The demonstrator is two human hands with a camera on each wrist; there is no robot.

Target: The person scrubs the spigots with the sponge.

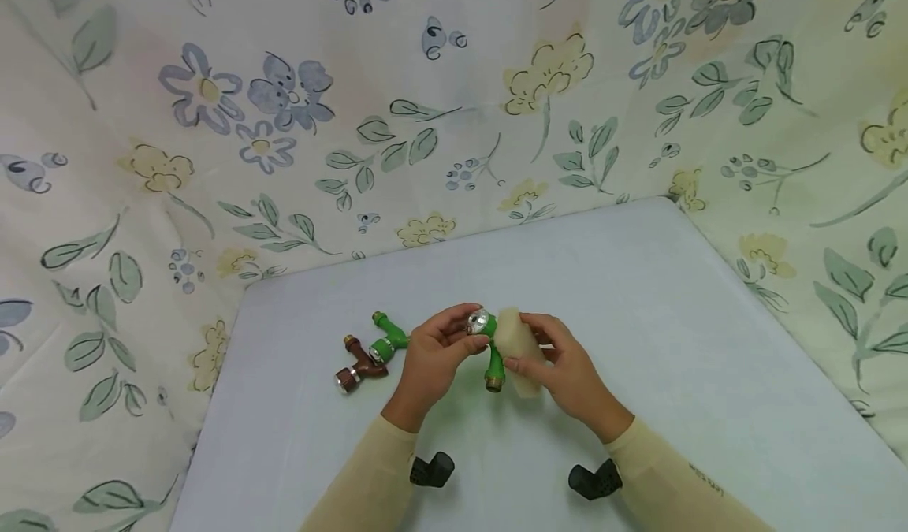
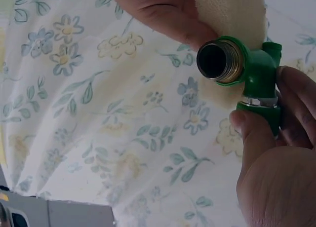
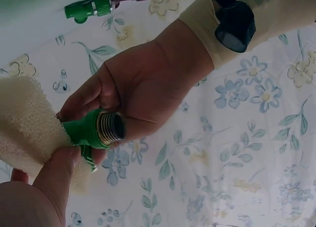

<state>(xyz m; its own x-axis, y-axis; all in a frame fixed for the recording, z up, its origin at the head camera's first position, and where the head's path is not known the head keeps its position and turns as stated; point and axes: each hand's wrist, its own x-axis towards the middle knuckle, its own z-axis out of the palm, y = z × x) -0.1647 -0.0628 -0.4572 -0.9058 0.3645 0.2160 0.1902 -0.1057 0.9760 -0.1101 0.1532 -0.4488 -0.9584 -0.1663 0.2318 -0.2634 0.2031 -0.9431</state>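
Green tap point(image 1: 495, 359), head view: held above the tabletop point(image 1: 638, 280), long axis running towards the bottom edge, its threaded brass end point(image 1: 494, 385) nearest the wearer. I see the left hand point(image 1: 434, 359) with fingers curled round the knob point(image 1: 478, 321), and the right hand point(image 1: 571, 370) pinching a cream sponge point(image 1: 516, 343) against the tap. Left wrist view: the threaded brass end faces the camera; I judge the tap stiff, fairly light, smooth enough to slip, best held by the knob. Right wrist view: that end points right.
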